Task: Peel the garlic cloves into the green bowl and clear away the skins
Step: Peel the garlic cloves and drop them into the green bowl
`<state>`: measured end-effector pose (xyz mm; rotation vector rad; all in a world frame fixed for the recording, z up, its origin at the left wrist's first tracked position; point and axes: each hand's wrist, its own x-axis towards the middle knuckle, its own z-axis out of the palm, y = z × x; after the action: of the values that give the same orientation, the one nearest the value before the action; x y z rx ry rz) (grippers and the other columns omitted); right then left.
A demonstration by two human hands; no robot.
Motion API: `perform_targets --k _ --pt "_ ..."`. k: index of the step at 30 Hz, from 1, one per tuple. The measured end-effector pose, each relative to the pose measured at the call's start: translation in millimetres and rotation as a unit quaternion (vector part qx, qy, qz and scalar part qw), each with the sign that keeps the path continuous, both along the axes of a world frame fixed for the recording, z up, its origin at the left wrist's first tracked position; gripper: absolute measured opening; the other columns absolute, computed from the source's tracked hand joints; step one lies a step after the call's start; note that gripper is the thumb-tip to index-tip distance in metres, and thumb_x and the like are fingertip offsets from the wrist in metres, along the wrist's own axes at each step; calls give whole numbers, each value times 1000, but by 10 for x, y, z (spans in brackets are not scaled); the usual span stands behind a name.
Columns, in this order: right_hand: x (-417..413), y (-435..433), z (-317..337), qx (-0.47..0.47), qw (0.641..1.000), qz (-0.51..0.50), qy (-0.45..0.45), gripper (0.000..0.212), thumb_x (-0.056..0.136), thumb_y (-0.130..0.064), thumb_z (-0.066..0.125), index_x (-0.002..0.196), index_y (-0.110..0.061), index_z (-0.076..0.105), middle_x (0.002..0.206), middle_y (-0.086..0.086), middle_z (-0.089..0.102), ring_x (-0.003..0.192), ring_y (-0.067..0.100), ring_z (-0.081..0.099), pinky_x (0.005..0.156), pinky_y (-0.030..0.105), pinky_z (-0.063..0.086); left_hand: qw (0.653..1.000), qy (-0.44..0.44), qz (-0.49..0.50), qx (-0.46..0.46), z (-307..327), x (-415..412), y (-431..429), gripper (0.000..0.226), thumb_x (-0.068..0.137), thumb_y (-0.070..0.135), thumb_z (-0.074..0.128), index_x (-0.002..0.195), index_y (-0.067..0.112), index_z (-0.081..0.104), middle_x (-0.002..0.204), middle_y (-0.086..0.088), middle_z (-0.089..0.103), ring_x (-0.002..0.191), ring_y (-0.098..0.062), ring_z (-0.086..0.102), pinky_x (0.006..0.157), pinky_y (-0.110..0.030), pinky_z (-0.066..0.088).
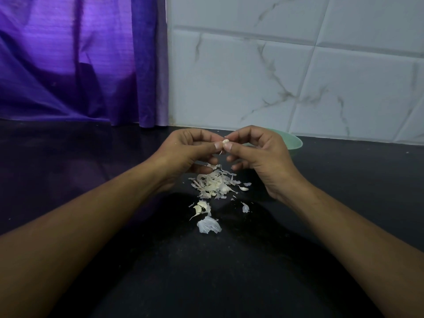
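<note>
Black countertop [68, 161], purple curtain [75, 60] behind-left, white marbled tile wall [286, 72] behind-right.

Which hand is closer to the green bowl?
The right hand. It sits just in front of the green bowl, hiding part of it. The left hand is farther left, across the garlic clove both hands pinch.

One head cam, wide-angle, aimed fwd & down at black countertop [91, 152]. Close in, mid-frame: left hand [183, 154] & right hand [263, 154]. Tiled wall [298, 76] & purple curtain [80, 65] straight ahead, up top.
</note>
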<state>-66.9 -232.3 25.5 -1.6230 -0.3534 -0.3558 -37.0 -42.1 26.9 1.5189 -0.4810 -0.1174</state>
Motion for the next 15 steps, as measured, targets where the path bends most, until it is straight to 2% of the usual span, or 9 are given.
perform_targets --k 8,11,15 --pt "15 12 -54 -17 1000 21 -3 12 93 -3 73 104 -2 70 82 8 77 73 23 73 69 39 63 998 -44 14 49 2 13 19 14 94 14 74 102 2 72 84 -6 74 72 -12 68 61 -27 59" --pt "28 -13 -44 -21 1000 7 -11 13 91 0 74 104 -1 73 88 18 77 76 23 74 72 40 64 997 -50 16 59 1 7 7 16 96 16 72 104 1 73 94 -11 78 75 -14 69 62 -29 60" --pt "29 -15 -56 -52 998 12 -19 15 90 4 73 103 -3 76 92 13 79 85 21 77 80 43 64 996 -55 32 68 1 7 -2 22 95 21 74 102 0 74 96 -13 78 75 -16 68 61 -30 59"
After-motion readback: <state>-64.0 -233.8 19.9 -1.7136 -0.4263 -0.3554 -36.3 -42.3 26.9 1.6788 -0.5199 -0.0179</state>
